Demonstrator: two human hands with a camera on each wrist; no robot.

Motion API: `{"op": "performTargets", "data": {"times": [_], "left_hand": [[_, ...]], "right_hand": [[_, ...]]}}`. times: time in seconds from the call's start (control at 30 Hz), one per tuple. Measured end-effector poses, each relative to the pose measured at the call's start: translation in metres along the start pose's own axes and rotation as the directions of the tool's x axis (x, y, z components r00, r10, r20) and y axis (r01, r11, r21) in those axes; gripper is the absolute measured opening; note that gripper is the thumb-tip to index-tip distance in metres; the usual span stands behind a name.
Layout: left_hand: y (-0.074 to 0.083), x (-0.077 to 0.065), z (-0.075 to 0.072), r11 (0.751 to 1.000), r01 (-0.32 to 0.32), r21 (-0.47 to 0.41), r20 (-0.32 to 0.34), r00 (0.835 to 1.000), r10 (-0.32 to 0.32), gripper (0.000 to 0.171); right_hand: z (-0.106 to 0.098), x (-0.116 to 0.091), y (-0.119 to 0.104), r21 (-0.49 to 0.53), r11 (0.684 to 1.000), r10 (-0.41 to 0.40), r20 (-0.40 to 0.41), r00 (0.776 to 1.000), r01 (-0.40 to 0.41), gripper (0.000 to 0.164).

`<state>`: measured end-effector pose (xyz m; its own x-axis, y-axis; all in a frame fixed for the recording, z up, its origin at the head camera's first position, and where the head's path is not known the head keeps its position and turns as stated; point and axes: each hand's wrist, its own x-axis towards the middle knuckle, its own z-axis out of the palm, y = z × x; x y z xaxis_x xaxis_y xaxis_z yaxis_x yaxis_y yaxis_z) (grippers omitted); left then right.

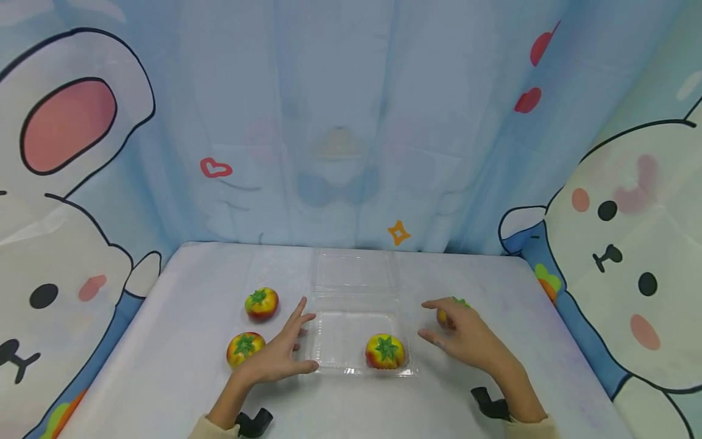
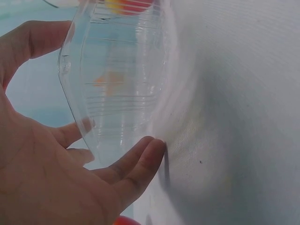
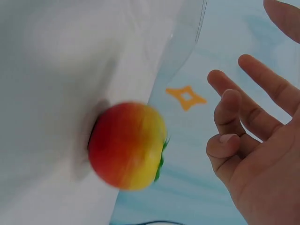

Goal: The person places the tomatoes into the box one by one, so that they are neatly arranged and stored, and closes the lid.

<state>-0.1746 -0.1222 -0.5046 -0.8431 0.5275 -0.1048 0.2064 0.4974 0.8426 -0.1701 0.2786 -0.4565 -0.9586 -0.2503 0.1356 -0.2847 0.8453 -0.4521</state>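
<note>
A clear plastic clamshell box (image 1: 351, 341) lies with its lid (image 1: 355, 272) folded back, away from me. One red-and-yellow tomato (image 1: 385, 351) with a green leafy top sits in the right front of its tray. My left hand (image 1: 278, 356) is at the tray's left edge, fingers spread; the left wrist view shows its thumb (image 2: 51, 37) at the rim. My right hand (image 1: 466, 338) is right of the box, fingers apart, holding nothing. Another tomato (image 3: 127, 146) rests on the table by it, apart from the fingers, and is partly hidden by the hand in the head view.
Two more tomatoes, a farther one (image 1: 261, 304) and a nearer one (image 1: 244, 349), lie left of the box, the nearer close to my left hand. A white cloth covers the table (image 1: 181, 366). A printed blue curtain (image 1: 340, 122) hangs behind its far edge.
</note>
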Motion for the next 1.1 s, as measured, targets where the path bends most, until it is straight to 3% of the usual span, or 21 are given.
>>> {"op": "performTargets", "data": {"times": [0.27, 0.6, 1.1], "left_hand": [[-0.001, -0.001, -0.001, 1.000, -0.009, 0.002, -0.001, 1.000, 0.009, 0.097], [-0.002, -0.001, -0.001, 1.000, -0.017, 0.004, 0.003, 1.000, 0.017, 0.096], [-0.003, -0.002, -0.003, 0.999, -0.035, -0.008, 0.011, 0.999, 0.035, 0.095]], "right_hand": [[-0.006, 0.002, 0.032, -0.003, 1.000, 0.024, -0.085, 0.996, -0.024, 0.049], [-0.012, 0.000, 0.067, 0.025, 0.989, 0.148, -0.058, 0.987, -0.146, 0.070], [-0.003, 0.002, 0.103, 0.045, 0.970, 0.237, 0.023, 0.971, -0.238, 0.075]]}}
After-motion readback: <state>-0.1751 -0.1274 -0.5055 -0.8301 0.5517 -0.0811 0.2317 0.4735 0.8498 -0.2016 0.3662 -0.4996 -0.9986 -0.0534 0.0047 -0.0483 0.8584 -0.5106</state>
